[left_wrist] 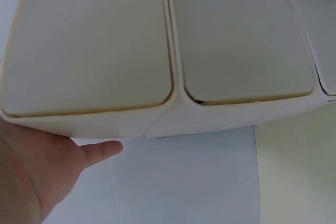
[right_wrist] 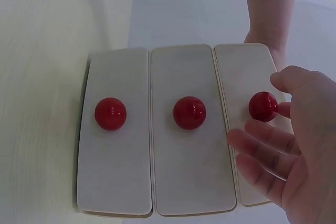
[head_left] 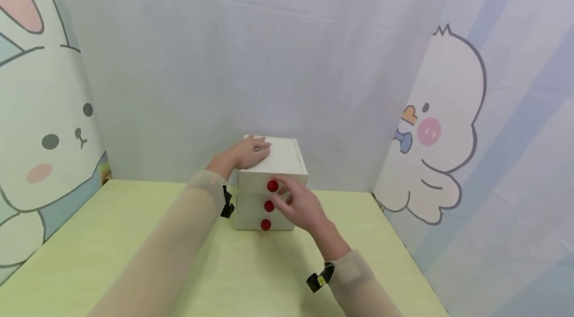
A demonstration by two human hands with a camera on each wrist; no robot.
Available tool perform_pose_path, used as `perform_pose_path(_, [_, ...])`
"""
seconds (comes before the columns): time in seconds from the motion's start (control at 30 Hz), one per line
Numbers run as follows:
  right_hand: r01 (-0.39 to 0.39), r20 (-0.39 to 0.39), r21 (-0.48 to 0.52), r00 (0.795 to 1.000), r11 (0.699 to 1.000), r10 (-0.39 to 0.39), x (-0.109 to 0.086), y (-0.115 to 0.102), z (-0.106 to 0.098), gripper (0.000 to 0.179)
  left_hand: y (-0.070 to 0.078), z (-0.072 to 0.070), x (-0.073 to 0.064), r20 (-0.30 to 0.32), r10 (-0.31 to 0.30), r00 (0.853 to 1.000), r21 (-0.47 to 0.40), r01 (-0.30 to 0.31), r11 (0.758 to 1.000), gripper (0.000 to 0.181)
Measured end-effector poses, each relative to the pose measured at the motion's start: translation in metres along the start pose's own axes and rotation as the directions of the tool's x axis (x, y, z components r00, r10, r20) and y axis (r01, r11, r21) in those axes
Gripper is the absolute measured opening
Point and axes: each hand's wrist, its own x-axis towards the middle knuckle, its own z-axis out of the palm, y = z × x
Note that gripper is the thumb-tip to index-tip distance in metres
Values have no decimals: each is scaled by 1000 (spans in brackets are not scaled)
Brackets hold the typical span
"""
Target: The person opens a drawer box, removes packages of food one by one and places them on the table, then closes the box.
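A small white unit of three stacked drawers [head_left: 284,155] stands on the table, each drawer front bearing a round red knob. My left hand [head_left: 251,152] rests on the unit's top near its left edge, with fingers extended; the left wrist view shows its thumb beside the unit, while the other fingers are hidden. My right hand [head_left: 301,206] is at the top drawer's knob [right_wrist: 263,106], fingers loosely bent around it. In the right wrist view the thumb stands apart from that knob and one fingertip is right beside it. The middle knob [right_wrist: 189,113] and bottom knob [right_wrist: 111,114] are untouched.
The pale yellow-green table [head_left: 148,237] extends on both sides of the unit and in front of it. A light grey curtain [head_left: 251,58] hangs close behind. Side curtains carry a printed rabbit [head_left: 49,107] at left and a printed white duck-like figure [head_left: 448,82] at right.
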Motion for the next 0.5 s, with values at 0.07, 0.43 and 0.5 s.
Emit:
perform_pose_path(0.07, [-5, 12, 31, 1000, 1000, 5, 3, 0, 2, 49, -2, 1, 1, 7, 1, 1000, 0, -1, 1000, 55])
perform_pose_path(0.43, [-49, 13, 161, 999, 986, 48, 14, 0, 16, 39, -6, 4, 1, -9, 17, 1000, 4, -17, 1000, 52])
perform_pose_path(0.5, [-66, 13, 190, 998, 980, 65, 15, -1, 18, 39, -6, 4, 0, -11, 20, 1000, 4, -20, 1000, 52])
